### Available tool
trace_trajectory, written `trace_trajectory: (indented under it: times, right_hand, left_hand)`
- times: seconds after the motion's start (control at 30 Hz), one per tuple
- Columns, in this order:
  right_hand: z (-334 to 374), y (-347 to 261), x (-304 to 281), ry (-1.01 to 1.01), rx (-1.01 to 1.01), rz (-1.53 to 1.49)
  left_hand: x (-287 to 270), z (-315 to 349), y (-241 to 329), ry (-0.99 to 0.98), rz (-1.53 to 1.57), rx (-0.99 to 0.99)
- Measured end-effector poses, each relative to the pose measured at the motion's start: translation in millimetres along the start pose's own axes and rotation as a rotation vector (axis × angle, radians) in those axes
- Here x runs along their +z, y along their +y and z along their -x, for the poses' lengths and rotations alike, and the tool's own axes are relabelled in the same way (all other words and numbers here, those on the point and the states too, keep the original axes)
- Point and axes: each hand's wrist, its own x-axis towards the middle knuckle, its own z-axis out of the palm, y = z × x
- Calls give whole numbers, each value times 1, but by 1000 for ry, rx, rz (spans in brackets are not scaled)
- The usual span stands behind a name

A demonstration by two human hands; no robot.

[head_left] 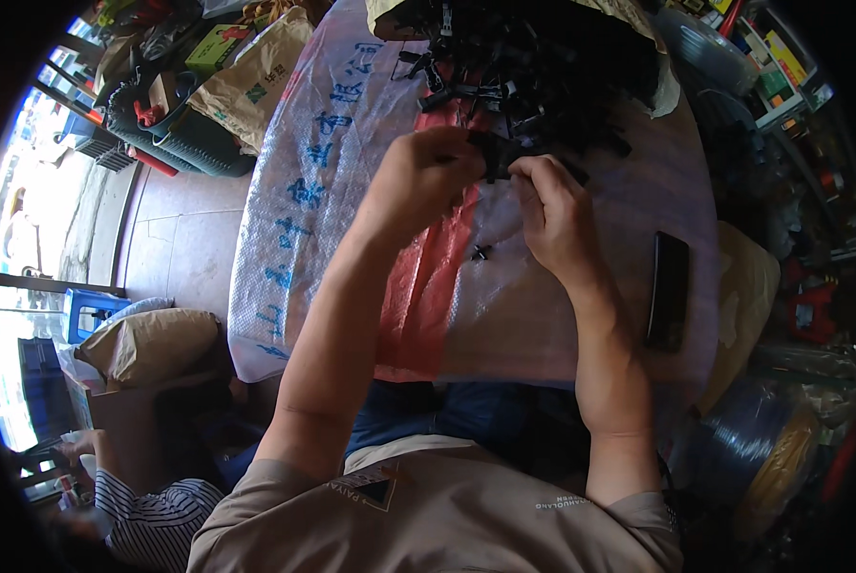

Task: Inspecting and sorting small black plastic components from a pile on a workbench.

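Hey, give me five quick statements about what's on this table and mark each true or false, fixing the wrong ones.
1. The left hand and right hand both hold a black part. True.
2. The black slab lies left of the left hand. False: the black slab lies right of the right hand.
3. A loose dark piece lies on the table cover. True.
4. The heap sits at the near edge. False: the heap is toward the far side.
5. The cover has a red stripe. True.

Loose part (481,253) left of phone (669,291)
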Motion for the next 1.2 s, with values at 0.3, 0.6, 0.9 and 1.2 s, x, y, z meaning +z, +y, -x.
trace_trajectory:
  times: [0.3, 0.6, 0.9, 1.2]
  right_hand:
    - [-4, -3, -5, 142, 518, -696]
    - [-1, 6, -11, 8, 522, -906]
    - [0, 6, -15, 60, 500, -801]
    - [-3, 1, -35, -223, 503, -768]
  left_hand:
    - [26, 2, -9, -22, -133, 216]
    - [36, 2, -13, 160, -292, 441]
    - [40, 0, -20, 107, -448, 677]
    - [15, -13, -21, 1, 444, -38]
